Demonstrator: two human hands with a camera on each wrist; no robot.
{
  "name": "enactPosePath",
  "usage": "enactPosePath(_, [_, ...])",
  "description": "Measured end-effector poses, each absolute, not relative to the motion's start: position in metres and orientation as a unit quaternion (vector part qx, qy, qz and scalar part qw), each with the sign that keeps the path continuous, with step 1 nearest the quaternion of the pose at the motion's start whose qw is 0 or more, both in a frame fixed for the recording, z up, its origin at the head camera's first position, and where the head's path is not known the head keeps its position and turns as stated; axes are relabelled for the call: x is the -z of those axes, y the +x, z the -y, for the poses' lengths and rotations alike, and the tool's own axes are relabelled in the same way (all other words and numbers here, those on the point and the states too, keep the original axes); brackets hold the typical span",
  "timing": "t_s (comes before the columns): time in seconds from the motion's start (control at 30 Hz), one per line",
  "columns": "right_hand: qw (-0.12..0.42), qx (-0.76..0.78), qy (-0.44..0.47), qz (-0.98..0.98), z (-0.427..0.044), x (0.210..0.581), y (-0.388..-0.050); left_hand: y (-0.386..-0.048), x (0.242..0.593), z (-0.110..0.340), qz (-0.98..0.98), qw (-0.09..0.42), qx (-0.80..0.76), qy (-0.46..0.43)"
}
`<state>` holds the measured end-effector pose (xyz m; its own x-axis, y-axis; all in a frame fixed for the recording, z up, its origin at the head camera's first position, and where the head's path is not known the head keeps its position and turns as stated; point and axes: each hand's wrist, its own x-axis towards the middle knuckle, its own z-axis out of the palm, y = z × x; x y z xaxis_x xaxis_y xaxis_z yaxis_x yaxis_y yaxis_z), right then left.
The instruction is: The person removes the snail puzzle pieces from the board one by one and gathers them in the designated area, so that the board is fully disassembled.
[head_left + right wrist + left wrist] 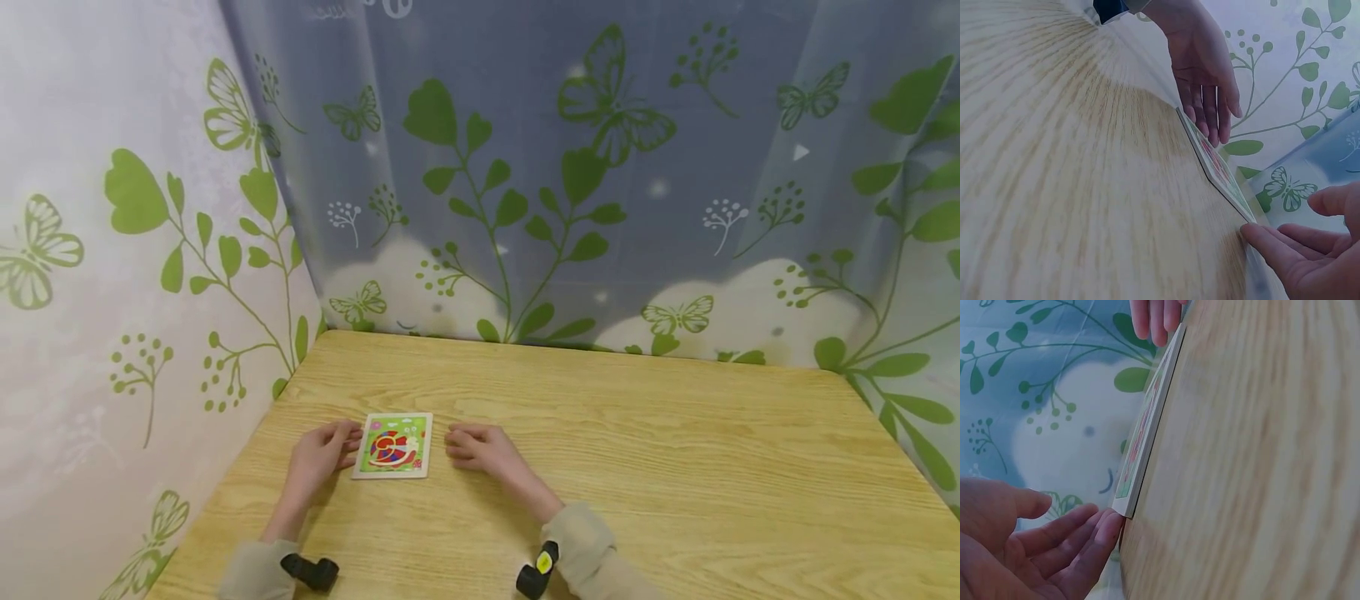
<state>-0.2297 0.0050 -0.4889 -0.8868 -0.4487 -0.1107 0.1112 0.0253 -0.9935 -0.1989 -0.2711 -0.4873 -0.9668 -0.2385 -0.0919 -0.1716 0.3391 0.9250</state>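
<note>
Board (393,448), square, pale-rimmed, w/ red snail on green, lies flat on yellowish wood-grain worktop (675,475) btwn L hand (324,450) and R hand (486,450), fingers relaxed, gripping nothing, pic. apparently complete, nothing evidently remaining.

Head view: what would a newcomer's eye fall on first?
First, the bright snail picture, lying flat on the wooden table left of centre, between the left grip and the right grip. Next, a big green butterfly and leaves on the bluish backdrop behind the table.
</note>
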Motion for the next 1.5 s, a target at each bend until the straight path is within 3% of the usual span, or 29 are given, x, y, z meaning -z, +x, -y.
enactPosePath(1.5, [0.213, 0.691, -0.105, -0.683, -0.023, 0.487, -0.229, -0.204, 0.492, 0.234, 0.802, 0.024, 0.589, 0.101])
